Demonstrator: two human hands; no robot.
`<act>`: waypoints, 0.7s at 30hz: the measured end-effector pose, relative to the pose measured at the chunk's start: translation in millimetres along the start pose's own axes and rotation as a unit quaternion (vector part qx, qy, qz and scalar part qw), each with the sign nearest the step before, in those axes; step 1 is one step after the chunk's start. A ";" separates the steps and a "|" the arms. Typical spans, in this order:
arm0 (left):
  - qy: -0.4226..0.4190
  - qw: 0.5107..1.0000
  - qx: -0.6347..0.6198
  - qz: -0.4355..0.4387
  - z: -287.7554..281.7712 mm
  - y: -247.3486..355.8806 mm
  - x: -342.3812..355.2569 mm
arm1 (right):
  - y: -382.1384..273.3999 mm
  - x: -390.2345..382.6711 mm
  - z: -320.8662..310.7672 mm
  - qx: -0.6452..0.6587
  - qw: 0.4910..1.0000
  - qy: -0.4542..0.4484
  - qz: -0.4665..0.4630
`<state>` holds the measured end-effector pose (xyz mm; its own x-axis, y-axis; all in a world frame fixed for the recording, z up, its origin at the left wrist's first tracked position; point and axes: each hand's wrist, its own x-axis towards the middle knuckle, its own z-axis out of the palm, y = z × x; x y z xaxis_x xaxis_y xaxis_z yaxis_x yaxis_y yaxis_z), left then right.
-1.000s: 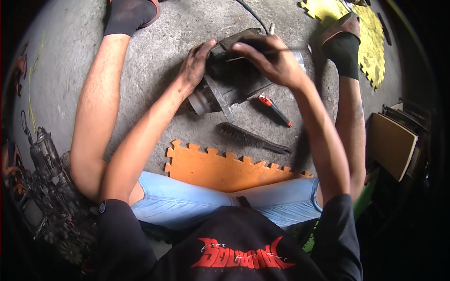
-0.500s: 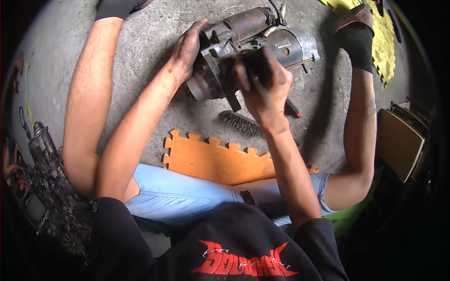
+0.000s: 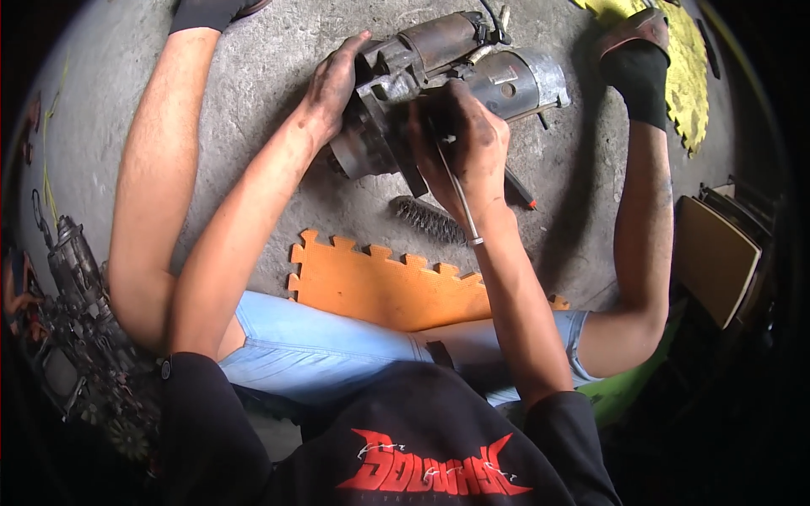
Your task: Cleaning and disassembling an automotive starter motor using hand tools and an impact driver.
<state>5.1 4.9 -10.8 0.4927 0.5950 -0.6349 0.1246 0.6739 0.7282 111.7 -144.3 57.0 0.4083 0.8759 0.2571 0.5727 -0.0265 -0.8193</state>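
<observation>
My right hand (image 3: 472, 148) holds a slim metal rod (image 3: 458, 192) by the motor (image 3: 401, 84) on the floor (image 3: 245, 126).
My left hand (image 3: 332, 83) lies against the motor's left end, grip hidden from me; a wire brush (image 3: 422, 218) lies motor's near side.

I saw a rough, spotty gray floor (image 3: 253, 126). An orange puzzle mat (image 3: 380, 282) lay on it, and a yellow puzzle mat (image 3: 688, 93) lay farther off. A flat tan board (image 3: 717, 261) stood tilted on the right. The middle was bright, but the far right was very dark.
</observation>
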 end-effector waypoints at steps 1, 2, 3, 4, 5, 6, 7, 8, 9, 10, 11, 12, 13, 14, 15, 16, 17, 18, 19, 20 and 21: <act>0.000 1.000 -0.001 0.000 -1.4 -0.5 -0.3 | 0.5 -0.3 0.6 -0.008 1.000 -0.010 -0.014; -0.010 1.000 -0.001 -0.002 -4.1 -0.8 -1.2 | 2.4 -0.6 -1.3 0.002 1.000 -0.014 -0.025; -0.022 1.000 -0.001 -0.003 -4.9 -0.4 -0.9 | 3.5 0.6 -2.8 0.001 1.000 -0.014 -0.027; -0.023 1.000 -0.001 0.001 -4.2 -0.2 0.4 | 4.1 1.9 -4.0 -0.011 1.000 -0.004 -0.013; -0.024 1.000 -0.002 0.002 -3.2 -0.2 1.9 | 4.4 2.8 -4.7 -0.023 1.000 0.006 0.001; -0.013 1.000 0.002 -0.010 -1.1 -0.4 1.7 | 1.8 -0.4 1.4 -0.025 1.000 0.011 -0.014; -0.001 1.000 0.006 -0.022 0.1 -0.3 1.2 | -2.1 -3.8 5.0 -0.007 1.000 -0.012 0.013; 0.000 1.000 0.005 -0.022 0.0 0.3 0.7 | -3.0 -5.5 8.4 -0.009 1.000 -0.022 -0.001; -0.012 0.999 -0.010 -0.031 -1.6 1.2 0.5 | -4.5 -6.6 10.3 -0.012 0.999 -0.031 -0.015; -0.023 0.999 -0.025 -0.041 -2.9 1.4 0.2 | -5.6 -6.9 9.7 -0.012 0.999 -0.032 -0.015; -0.023 0.999 -0.026 -0.041 -2.3 -0.1 -0.4 | -6.5 -7.0 8.3 -0.023 0.999 -0.027 -0.023; -0.002 1.000 -0.009 -0.018 -2.2 -1.5 -0.5 | -7.7 -5.5 7.9 -0.032 0.999 -0.022 -0.033; 0.020 1.000 0.009 0.004 -2.9 -2.8 -1.1 | -7.2 -4.5 5.8 -0.031 0.999 -0.024 -0.036; 0.016 0.999 0.017 0.040 -6.3 -7.1 6.6 | -5.9 -3.8 2.4 0.028 0.999 0.011 0.017; 0.030 0.997 0.020 0.070 -0.5 -9.6 4.5 | -3.2 -4.0 0.2 0.086 0.993 0.045 0.072; 0.029 0.998 0.032 0.044 1.9 -8.4 4.0 | -1.7 -2.9 0.3 0.085 0.993 0.043 0.071; 0.026 0.998 0.045 0.018 2.6 -5.6 3.9 | 0.2 -0.6 0.5 0.058 0.997 0.029 0.045; 0.000 1.000 0.020 0.008 2.3 -2.2 0.7 | 1.3 1.2 -0.2 0.030 0.999 0.015 0.020; -0.027 1.000 -0.004 -0.002 1.2 0.4 -2.6 | 1.0 2.4 -1.3 0.002 1.000 0.000 -0.006; -0.012 1.000 -0.003 0.004 -1.6 -3.6 -0.1 | -2.0 1.6 -3.1 -0.010 0.999 -0.032 -0.005; -0.011 1.000 -0.005 0.005 -2.2 -3.2 -1.0 | -1.2 2.8 -4.8 -0.011 0.999 -0.034 -0.007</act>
<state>2.3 3.0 -13.1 0.5132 0.5921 -0.6212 0.1100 0.6725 0.7319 115.6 -144.2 61.1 0.3518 0.9066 0.2329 0.5944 -0.0241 -0.8038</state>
